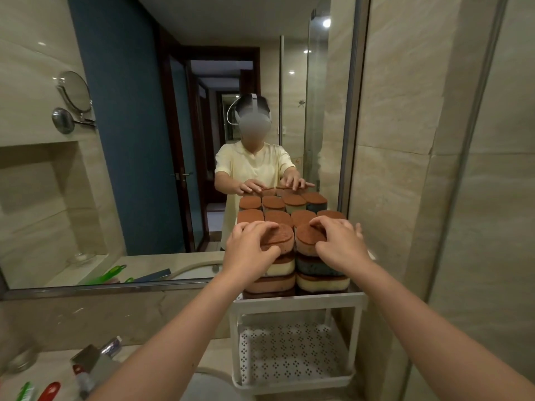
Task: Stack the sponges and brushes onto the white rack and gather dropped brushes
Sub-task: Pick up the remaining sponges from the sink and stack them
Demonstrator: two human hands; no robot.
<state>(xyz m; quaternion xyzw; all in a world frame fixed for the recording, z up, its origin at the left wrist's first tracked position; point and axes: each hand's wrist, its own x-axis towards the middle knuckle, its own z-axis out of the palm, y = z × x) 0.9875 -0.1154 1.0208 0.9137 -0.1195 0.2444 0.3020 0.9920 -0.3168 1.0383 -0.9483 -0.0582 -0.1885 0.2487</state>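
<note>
Sponges (317, 267) fill the top shelf of the white rack (298, 304), stacked in columns several layers high with their brown scrubbing sides up. The two front columns show cream, blue and brown layers, and more columns stand behind them, right up against the mirror (139, 146). The left hand (250, 246) grips the left top sponge (280, 238) on the front left column, its fingers (260, 227) curled over the brown face and its thumb pressed against the near edge. The right hand (340, 241) holds the right top sponge (307, 241) on the front right column in the same way, fingers bent over the top and thumb at the front. The two top sponges sit just beside each other, almost touching. Below them, the rack's lower shelf (289, 357) is a white perforated tray. The rack stands at the right end of the bench (55, 355), close to the tiled wall (405, 169). At the bench's near left corner lie a green brush (27, 392) and a red brush (49, 390) side by side, well apart from the rack. A crumpled tube (111, 347) and a clear glass (20, 360) sit nearby. The rim of a sink (208, 371) curves between the forearms. The mirror reflects the sponge columns and the person reaching out with both hands onto them.
</note>
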